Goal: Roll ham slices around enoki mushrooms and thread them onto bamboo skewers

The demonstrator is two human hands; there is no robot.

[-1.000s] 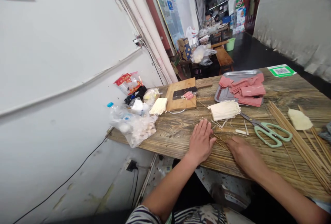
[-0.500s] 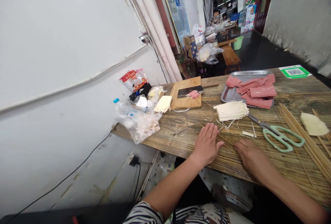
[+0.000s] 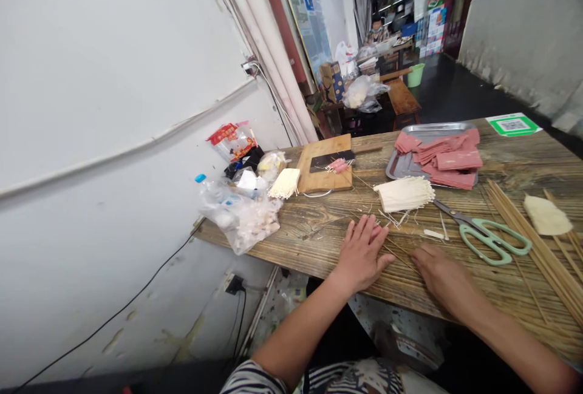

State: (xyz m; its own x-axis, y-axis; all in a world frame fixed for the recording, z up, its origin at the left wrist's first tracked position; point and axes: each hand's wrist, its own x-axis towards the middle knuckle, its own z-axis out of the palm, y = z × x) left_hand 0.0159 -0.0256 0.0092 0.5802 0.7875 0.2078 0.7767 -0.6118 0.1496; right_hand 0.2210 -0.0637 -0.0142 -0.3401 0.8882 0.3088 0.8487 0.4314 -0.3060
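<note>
Thin sticks [image 3: 399, 245] lie on the table [image 3: 314, 254] between your two hands, their far ends running under the left one and their near ends reaching the right one. On the table, a pile of loose sticks [image 3: 523, 227] slants off to your right. The metal tray [image 3: 390, 169] sits toward the far edge with pink slices [image 3: 458, 151] heaped in it, and the chopping board [image 3: 310, 181] lies further left, a dark knife [image 3: 321, 162] across it.

Your left hand [image 3: 363, 254] rests flat and wide; its fingers are now a little further apart than half a second ago, when they lay close together. Your right hand [image 3: 439, 266] is narrow, curled on the near ends of the thin sticks, much as before.

The scissors [image 3: 494, 239] lie beyond your right hand, their tips near a white mushroom bunch [image 3: 405, 193]. Another bunch [image 3: 285, 183] is just left of the board. A small pink roll [image 3: 337, 166] with white ends sits over the knife. Smallest, a pink piece [image 3: 376, 231] shows between your left fingers, more plainly than before; its shape is mostly hidden.
</note>
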